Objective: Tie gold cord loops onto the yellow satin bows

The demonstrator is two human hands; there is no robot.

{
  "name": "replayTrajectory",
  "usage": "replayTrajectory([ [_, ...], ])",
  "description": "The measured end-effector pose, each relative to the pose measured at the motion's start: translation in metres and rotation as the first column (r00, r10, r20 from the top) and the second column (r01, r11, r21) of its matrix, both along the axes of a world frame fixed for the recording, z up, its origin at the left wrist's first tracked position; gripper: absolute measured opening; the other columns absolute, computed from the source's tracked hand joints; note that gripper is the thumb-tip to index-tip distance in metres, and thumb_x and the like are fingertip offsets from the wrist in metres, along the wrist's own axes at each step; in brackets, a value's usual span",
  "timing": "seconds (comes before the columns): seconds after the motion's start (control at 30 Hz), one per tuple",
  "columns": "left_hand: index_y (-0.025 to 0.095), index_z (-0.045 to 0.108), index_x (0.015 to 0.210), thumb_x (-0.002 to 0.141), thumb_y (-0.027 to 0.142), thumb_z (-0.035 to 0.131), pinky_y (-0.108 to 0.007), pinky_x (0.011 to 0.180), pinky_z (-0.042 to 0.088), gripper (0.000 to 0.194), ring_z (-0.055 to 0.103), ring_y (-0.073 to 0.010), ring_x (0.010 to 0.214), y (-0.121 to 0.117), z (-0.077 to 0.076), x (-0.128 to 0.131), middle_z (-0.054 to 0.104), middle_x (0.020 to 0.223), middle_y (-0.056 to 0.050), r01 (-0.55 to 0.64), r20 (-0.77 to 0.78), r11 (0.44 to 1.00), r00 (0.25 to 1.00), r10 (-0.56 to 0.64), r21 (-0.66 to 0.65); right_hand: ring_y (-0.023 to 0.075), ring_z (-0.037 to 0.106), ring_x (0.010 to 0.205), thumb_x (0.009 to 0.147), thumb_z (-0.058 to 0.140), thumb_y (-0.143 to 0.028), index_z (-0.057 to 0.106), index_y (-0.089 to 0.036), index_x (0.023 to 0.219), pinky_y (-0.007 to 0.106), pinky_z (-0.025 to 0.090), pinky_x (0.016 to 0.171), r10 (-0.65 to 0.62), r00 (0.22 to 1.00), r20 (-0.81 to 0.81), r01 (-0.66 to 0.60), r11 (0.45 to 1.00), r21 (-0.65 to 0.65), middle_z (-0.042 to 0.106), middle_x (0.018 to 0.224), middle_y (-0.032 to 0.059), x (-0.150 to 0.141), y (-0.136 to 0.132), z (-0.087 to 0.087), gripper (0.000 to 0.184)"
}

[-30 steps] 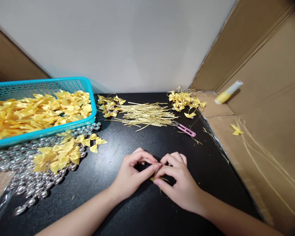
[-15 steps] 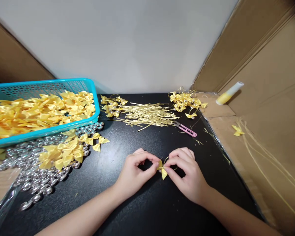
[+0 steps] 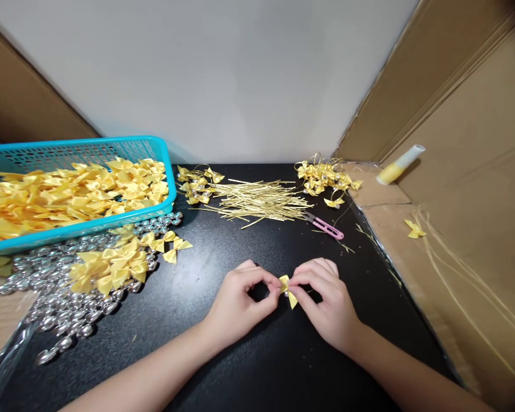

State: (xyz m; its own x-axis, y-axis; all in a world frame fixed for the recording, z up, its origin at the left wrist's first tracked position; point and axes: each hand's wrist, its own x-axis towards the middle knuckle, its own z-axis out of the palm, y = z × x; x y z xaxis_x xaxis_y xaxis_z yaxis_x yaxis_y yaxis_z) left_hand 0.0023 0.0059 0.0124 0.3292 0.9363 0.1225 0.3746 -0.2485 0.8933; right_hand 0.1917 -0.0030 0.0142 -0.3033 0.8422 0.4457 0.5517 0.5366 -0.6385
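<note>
Left hand (image 3: 236,298) and right hand (image 3: 328,303) both have fingers clamped on one yellow ribbon bow (image 3: 292,301) between them, over the black tabletop (image 3: 175,297); nearly hidden a second ago, it now shows plainly. Turquoise perforated basket (image 3: 170,183) at left holds heaped yellow bows (image 3: 68,194), silver beads (image 3: 62,297) spread alongside.

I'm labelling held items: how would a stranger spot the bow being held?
On the black table, to the right of the blue basket, the left hand and right hand nearly meet. Between them is a yellow bow, the only one in view that is held.
</note>
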Motion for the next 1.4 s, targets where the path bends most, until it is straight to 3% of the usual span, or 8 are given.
replayTrajectory([
  [0.33, 0.021, 0.069, 0.102, 0.086, 0.027, 0.063, -0.025, 0.060, 0.041, 0.019, 0.050, -0.0125, 0.062, 0.000, -0.005, -0.007, 0.069, 0.076, 0.000, -0.168, 0.231, 0.969, 0.950, 0.208, -0.181, 0.0200, 0.057, 0.084, 0.080, 0.067, -0.014, 0.064, -0.022, 0.084, 0.039, 0.037, 0.079, -0.020, 1.000, 0.008, 0.020, 0.999, -0.036, 0.065, 0.084, 0.0021, 0.003, -0.003, 0.006, 0.009],
  [0.47, 0.023, 0.072, 0.096, 0.084, 0.023, 0.068, -0.025, 0.064, 0.043, 0.013, 0.055, -0.0141, 0.069, -0.003, 0.006, -0.004, 0.072, 0.076, 0.000, -0.085, 0.253, 0.994, 0.962, 0.101, -0.075, 0.0260, 0.053, 0.102, 0.076, 0.071, -0.019, 0.069, -0.024, 0.094, 0.044, 0.039, 0.087, -0.112, 0.994, -0.001, 0.112, 0.993, 0.020, 0.064, 0.105, 0.0069, 0.006, -0.005, 0.012, 0.019],
  [0.6, 0.025, 0.073, 0.091, 0.082, 0.018, 0.070, -0.024, 0.063, 0.043, 0.012, 0.057, -0.0145, 0.070, -0.006, 0.021, 0.003, 0.074, 0.074, 0.000, -0.058, 0.217, 0.995, 0.975, 0.038, 0.082, 0.0228, 0.058, 0.095, 0.080, 0.071, -0.021, 0.071, -0.024, 0.095, 0.040, 0.045, 0.085, 0.061, 0.982, -0.176, -0.081, 0.991, -0.107, 0.070, 0.096, 0.0055, 0.003, 0.000, 0.016, 0.016],
  [0.8, 0.023, 0.075, 0.082, 0.080, 0.021, 0.072, -0.027, 0.065, 0.047, 0.004, 0.059, -0.0169, 0.071, -0.006, 0.036, 0.010, 0.073, 0.074, -0.002, -0.108, 0.187, 0.982, 0.979, 0.079, 0.156, 0.0183, 0.065, 0.075, 0.080, 0.072, -0.035, 0.075, -0.019, 0.078, 0.031, 0.050, 0.072, 0.023, 0.883, -0.468, -0.275, 0.834, -0.478, 0.071, 0.077, 0.0039, -0.003, 0.006, 0.025, 0.017],
  [1.03, 0.023, 0.066, 0.109, 0.082, 0.028, 0.068, -0.033, 0.078, 0.044, 0.027, 0.056, -0.0212, 0.090, -0.010, 0.038, 0.008, 0.071, 0.105, -0.006, -0.215, 0.063, 0.954, 0.976, 0.207, 0.209, 0.0194, 0.066, 0.074, 0.068, 0.079, -0.047, 0.071, -0.017, 0.074, 0.034, 0.052, 0.075, -0.030, 0.825, -0.565, -0.360, 0.743, -0.565, 0.071, 0.072, 0.0031, -0.004, 0.013, 0.026, 0.032],
  [1.13, 0.021, 0.060, 0.115, 0.088, 0.025, 0.054, -0.033, 0.080, 0.043, 0.027, 0.055, -0.0195, 0.092, -0.008, 0.029, 0.001, 0.064, 0.116, -0.007, -0.181, -0.018, 0.978, 0.983, 0.184, 0.106, 0.0176, 0.065, 0.071, 0.070, 0.075, -0.050, 0.068, -0.016, 0.077, 0.033, 0.052, 0.073, -0.015, 0.815, -0.579, -0.372, 0.752, -0.544, 0.069, 0.072, 0.0027, -0.004, 0.016, 0.023, 0.035],
  [1.23, 0.020, 0.067, 0.100, 0.076, 0.024, 0.069, -0.031, 0.077, 0.044, 0.025, 0.057, -0.0202, 0.087, -0.010, 0.022, -0.001, 0.067, 0.095, -0.004, -0.024, -0.082, 0.998, 0.996, 0.029, 0.052, 0.0158, 0.063, 0.071, 0.073, 0.073, -0.047, 0.066, -0.016, 0.076, 0.031, 0.050, 0.072, 0.018, 0.813, -0.582, -0.378, 0.776, -0.504, 0.066, 0.072, 0.0018, -0.003, 0.017, 0.023, 0.032],
  [1.4, 0.019, 0.070, 0.092, 0.077, 0.035, 0.071, -0.030, 0.075, 0.042, 0.022, 0.054, -0.0202, 0.085, -0.015, 0.015, 0.012, 0.065, 0.090, -0.004, 0.063, 0.052, 0.998, 0.997, -0.063, -0.004, 0.0153, 0.058, 0.075, 0.074, 0.070, -0.035, 0.066, -0.016, 0.069, 0.028, 0.046, 0.070, 0.078, 0.822, -0.564, -0.354, 0.845, -0.400, 0.062, 0.080, 0.0026, -0.002, 0.020, 0.026, 0.020],
])
